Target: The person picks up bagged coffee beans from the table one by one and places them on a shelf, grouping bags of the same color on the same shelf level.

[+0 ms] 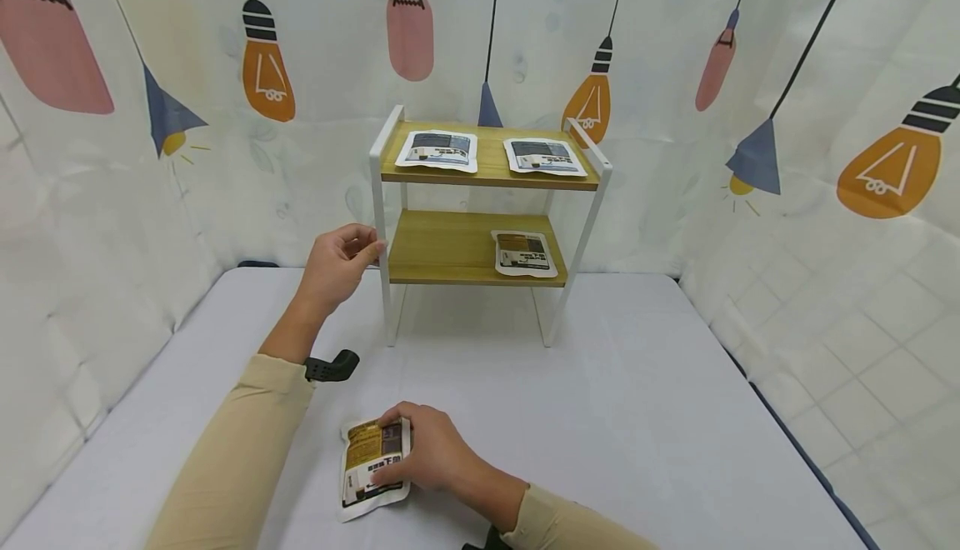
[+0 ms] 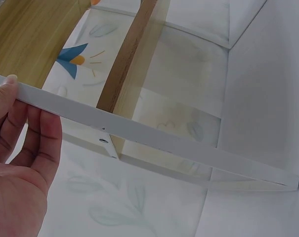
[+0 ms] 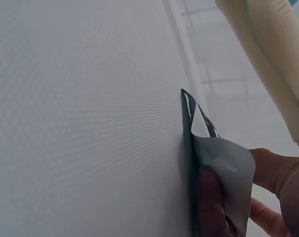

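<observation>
Two hands busy: right hand [image 1: 431,450] pinches a packet [image 1: 372,467]; left hand [image 1: 337,267] seemingly grips the rack [image 1: 378,200].

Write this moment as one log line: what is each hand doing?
left hand: grips rack post | right hand: pinches brown pouch on table | rack holds three pouches
</observation>
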`<state>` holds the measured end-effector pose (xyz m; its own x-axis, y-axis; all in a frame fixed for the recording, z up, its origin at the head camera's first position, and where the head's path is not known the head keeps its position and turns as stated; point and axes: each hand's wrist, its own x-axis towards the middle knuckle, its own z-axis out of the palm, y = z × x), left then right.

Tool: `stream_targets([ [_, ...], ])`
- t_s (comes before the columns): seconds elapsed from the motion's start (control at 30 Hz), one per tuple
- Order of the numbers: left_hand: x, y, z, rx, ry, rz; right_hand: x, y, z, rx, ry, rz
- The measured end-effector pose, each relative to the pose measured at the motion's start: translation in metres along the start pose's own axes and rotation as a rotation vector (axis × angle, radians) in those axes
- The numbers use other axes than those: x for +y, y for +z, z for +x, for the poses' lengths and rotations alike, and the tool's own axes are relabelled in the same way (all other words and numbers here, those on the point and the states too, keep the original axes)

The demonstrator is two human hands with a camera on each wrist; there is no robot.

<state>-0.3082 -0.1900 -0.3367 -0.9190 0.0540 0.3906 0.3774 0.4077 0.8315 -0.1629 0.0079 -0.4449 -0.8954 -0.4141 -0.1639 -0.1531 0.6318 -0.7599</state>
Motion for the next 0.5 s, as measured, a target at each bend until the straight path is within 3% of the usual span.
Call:
stream_targets([
  [0.5,-0.0006,0.0002,-0.0001,0.000,-0.009,0.004,0.0044,0.0019,0.0013,0.005,0.008,0.064],
])
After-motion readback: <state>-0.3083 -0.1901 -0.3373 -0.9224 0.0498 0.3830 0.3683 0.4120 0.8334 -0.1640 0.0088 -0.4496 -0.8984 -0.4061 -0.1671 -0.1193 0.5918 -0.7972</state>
